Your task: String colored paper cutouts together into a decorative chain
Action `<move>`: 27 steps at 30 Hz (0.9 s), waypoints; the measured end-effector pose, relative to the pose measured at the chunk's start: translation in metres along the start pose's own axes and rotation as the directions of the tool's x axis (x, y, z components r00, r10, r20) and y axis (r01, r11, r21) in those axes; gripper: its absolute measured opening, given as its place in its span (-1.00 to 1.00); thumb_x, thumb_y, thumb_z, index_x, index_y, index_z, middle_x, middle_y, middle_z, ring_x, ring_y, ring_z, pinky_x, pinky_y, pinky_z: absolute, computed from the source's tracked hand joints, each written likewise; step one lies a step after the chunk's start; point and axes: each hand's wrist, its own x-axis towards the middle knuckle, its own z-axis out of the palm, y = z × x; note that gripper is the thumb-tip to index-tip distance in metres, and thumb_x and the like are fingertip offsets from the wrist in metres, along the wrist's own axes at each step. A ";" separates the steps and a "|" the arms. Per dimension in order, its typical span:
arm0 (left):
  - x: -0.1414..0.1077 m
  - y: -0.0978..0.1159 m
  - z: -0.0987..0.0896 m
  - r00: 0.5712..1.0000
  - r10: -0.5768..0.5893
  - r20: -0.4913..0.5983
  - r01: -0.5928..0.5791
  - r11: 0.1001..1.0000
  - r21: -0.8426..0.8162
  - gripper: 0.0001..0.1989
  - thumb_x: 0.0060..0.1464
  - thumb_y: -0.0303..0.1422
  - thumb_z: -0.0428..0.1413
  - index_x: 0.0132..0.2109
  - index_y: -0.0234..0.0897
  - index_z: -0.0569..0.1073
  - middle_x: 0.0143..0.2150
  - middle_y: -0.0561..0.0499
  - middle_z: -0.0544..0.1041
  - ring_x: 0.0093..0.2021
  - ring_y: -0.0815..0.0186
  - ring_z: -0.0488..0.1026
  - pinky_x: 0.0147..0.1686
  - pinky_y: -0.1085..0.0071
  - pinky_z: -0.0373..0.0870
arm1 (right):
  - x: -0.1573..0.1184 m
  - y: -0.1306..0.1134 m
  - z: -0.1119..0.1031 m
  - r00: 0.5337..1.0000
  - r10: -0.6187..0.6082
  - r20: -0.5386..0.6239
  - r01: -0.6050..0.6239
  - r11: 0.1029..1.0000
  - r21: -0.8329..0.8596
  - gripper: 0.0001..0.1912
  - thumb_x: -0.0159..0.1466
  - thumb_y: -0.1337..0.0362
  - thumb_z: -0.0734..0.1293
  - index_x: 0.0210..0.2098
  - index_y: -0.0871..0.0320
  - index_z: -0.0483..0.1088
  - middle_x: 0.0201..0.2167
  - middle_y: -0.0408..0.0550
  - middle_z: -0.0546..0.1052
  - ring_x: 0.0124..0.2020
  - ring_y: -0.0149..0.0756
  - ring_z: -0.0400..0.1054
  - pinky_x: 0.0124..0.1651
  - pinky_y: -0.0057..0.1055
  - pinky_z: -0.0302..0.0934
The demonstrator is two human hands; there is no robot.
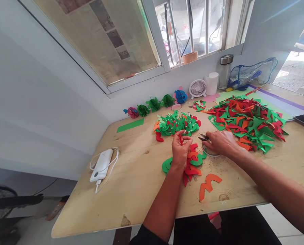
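My left hand [182, 149] is closed in a pinch on a small red paper piece [180, 139]. In my right hand [222, 143] is a pair of scissors [203, 137]; the dark blades point left, slightly apart, and the handles are hidden by my fingers. Under my left hand lie red, orange and green curvy paper cutouts [193, 165]. One orange cutout [208, 186] rests alone nearer the table's front edge. Beyond my left hand is a heap of green and red cutouts [176, 123]. The rim of a pale round object [210, 155] shows below my right hand.
A large pile of paper scraps [249, 122] covers the right side. Paper flowers [154, 104], a small white fan [198, 88], a glass bottle [225, 72] and a clear pouch [256, 73] line the wall. A white power bank [102, 165] with its cable lies left.
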 end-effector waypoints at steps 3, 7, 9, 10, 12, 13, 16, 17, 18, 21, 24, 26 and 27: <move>-0.003 0.002 0.001 0.997 -0.064 0.037 0.066 0.996 -0.062 -0.52 -0.26 -0.45 0.25 -0.11 -0.24 0.32 -0.44 0.14 0.41 -0.71 0.62 0.10 -0.71 0.60 -0.03 | 0.000 0.004 -0.002 1.000 0.026 0.005 -0.026 1.000 0.005 -0.60 0.22 0.00 0.14 -0.29 0.14 0.46 -0.35 0.14 0.56 -0.31 -0.02 0.45 -0.47 -0.38 0.04; -0.006 0.004 0.001 0.988 -0.126 0.089 0.137 0.982 -0.130 -0.52 -0.24 -0.47 0.24 -0.10 -0.23 0.31 -0.44 0.16 0.40 -0.73 0.65 0.04 -0.72 0.60 -0.08 | -0.001 0.008 -0.005 0.988 0.035 -0.151 -0.016 0.992 0.125 -0.65 0.24 0.04 0.14 -0.34 0.11 0.45 -0.37 0.03 0.56 -0.35 -0.14 0.43 -0.48 -0.41 0.01; -0.007 0.004 0.000 0.983 -0.145 0.110 0.161 0.974 -0.158 -0.52 -0.23 -0.46 0.24 -0.10 -0.23 0.31 -0.43 0.15 0.40 -0.73 0.66 0.03 -0.72 0.60 -0.09 | -0.002 0.007 -0.004 0.966 -0.028 -0.257 0.097 0.960 0.261 -0.71 0.25 0.11 0.15 -0.34 0.08 0.44 -0.41 -0.06 0.55 -0.39 -0.25 0.40 -0.47 -0.43 0.02; -0.008 0.004 0.000 0.982 -0.150 0.117 0.169 0.970 -0.172 -0.52 -0.24 -0.46 0.25 -0.10 -0.23 0.31 -0.43 0.15 0.41 -0.72 0.65 0.03 -0.72 0.60 -0.10 | -0.002 0.006 -0.002 0.951 -0.071 -0.302 0.174 0.928 0.330 -0.73 0.25 0.14 0.15 -0.34 0.08 0.44 -0.43 -0.10 0.54 -0.42 -0.31 0.38 -0.45 -0.45 0.04; -0.008 0.004 0.000 0.980 -0.160 0.122 0.182 0.964 -0.196 -0.52 -0.25 -0.45 0.26 -0.11 -0.23 0.32 -0.43 0.14 0.42 -0.72 0.65 0.04 -0.71 0.60 -0.09 | -0.002 0.003 0.001 0.912 -0.146 -0.384 0.318 0.844 0.433 -0.77 0.25 0.20 0.17 -0.34 0.10 0.43 -0.46 -0.13 0.52 -0.49 -0.40 0.33 -0.43 -0.48 0.08; -0.008 0.004 0.000 0.979 -0.163 0.120 0.185 0.961 -0.205 -0.52 -0.26 -0.45 0.27 -0.11 -0.23 0.32 -0.42 0.13 0.42 -0.72 0.65 0.04 -0.71 0.60 -0.08 | -0.002 0.001 0.003 0.890 -0.171 -0.423 0.373 0.806 0.460 -0.78 0.25 0.22 0.18 -0.33 0.12 0.43 -0.45 -0.13 0.52 -0.50 -0.42 0.30 -0.41 -0.49 0.09; -0.007 0.005 0.000 0.978 -0.175 0.117 0.197 0.955 -0.221 -0.52 -0.26 -0.45 0.27 -0.12 -0.24 0.33 -0.41 0.12 0.44 -0.73 0.66 0.02 -0.71 0.59 -0.07 | -0.002 -0.002 0.007 0.838 -0.212 -0.503 0.471 0.747 0.469 -0.80 0.24 0.26 0.19 -0.28 0.15 0.42 -0.41 -0.10 0.51 -0.50 -0.43 0.28 -0.38 -0.49 0.11; -0.007 0.005 -0.001 0.977 -0.178 0.116 0.201 0.953 -0.226 -0.52 -0.26 -0.45 0.27 -0.12 -0.23 0.33 -0.41 0.12 0.44 -0.73 0.66 0.01 -0.71 0.59 -0.07 | -0.002 -0.003 0.008 0.831 -0.224 -0.509 0.485 0.738 0.468 -0.80 0.23 0.27 0.19 -0.27 0.15 0.42 -0.40 -0.10 0.50 -0.50 -0.43 0.28 -0.38 -0.49 0.12; -0.007 0.005 -0.001 0.977 -0.179 0.118 0.203 0.952 -0.229 -0.52 -0.27 -0.44 0.27 -0.12 -0.23 0.33 -0.41 0.12 0.45 -0.73 0.67 0.00 -0.71 0.59 -0.07 | -0.002 -0.003 0.008 0.831 -0.231 -0.506 0.491 0.732 0.472 -0.81 0.23 0.27 0.19 -0.27 0.15 0.42 -0.41 -0.09 0.50 -0.49 -0.42 0.27 -0.38 -0.49 0.12; -0.006 0.006 -0.001 0.979 -0.169 0.118 0.192 0.954 -0.229 -0.50 -0.28 -0.43 0.28 -0.12 -0.23 0.33 -0.42 0.13 0.45 -0.74 0.67 0.00 -0.71 0.59 -0.07 | -0.003 -0.004 0.007 0.857 -0.225 -0.464 0.469 0.715 0.519 -0.81 0.23 0.26 0.19 -0.31 0.15 0.42 -0.43 -0.09 0.50 -0.50 -0.42 0.26 -0.40 -0.49 0.12; -0.006 0.005 -0.001 0.982 -0.147 0.120 0.170 0.961 -0.216 -0.52 -0.26 -0.43 0.27 -0.11 -0.24 0.34 -0.43 0.14 0.44 -0.73 0.66 0.01 -0.72 0.59 -0.08 | -0.004 -0.006 0.005 0.891 -0.198 -0.408 0.419 0.703 0.574 -0.79 0.22 0.23 0.18 -0.37 0.16 0.42 -0.48 -0.10 0.49 -0.54 -0.43 0.24 -0.43 -0.48 0.11; -0.007 0.004 -0.001 0.983 -0.136 0.125 0.161 0.964 -0.211 -0.53 -0.25 -0.43 0.26 -0.11 -0.24 0.34 -0.43 0.13 0.45 -0.73 0.66 0.01 -0.72 0.59 -0.08 | -0.004 -0.008 0.005 0.903 -0.182 -0.388 0.395 0.705 0.589 -0.78 0.21 0.21 0.19 -0.40 0.17 0.42 -0.53 -0.12 0.47 -0.56 -0.42 0.22 -0.45 -0.48 0.10; -0.007 0.004 -0.001 0.983 -0.134 0.127 0.159 0.965 -0.209 -0.53 -0.24 -0.43 0.26 -0.11 -0.24 0.34 -0.43 0.13 0.45 -0.73 0.66 0.01 -0.71 0.59 -0.08 | -0.004 -0.009 0.005 0.906 -0.177 -0.385 0.389 0.707 0.590 -0.78 0.21 0.20 0.19 -0.41 0.17 0.42 -0.54 -0.12 0.46 -0.56 -0.42 0.22 -0.46 -0.48 0.09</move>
